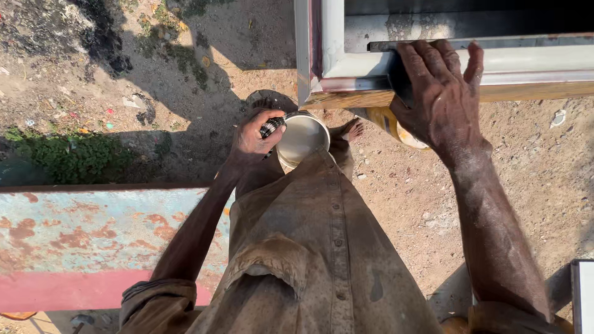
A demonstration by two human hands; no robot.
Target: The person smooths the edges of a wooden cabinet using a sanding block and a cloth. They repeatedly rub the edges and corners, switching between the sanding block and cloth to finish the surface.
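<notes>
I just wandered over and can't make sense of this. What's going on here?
A person stands outdoors on sandy ground, seen from above. The left hand holds a small round tin with pale contents, gripping a dark ribbed thing against its rim. The right hand reaches up and rests on a pale metal frame, covering a dark flat object. A rusty painted panel stands on the person's left.

1. I see the left hand (252,137) low at centre, gripping the near rim of a round tin (302,137) held above the sandy ground (396,198).
2. The right hand (436,93) lies up and to the right, flat on the window frame (346,62).
3. A bare foot (351,130) stands just right of the tin.
4. A rusted metal panel (93,241) sits at lower left, with weeds (71,154) behind it.
</notes>
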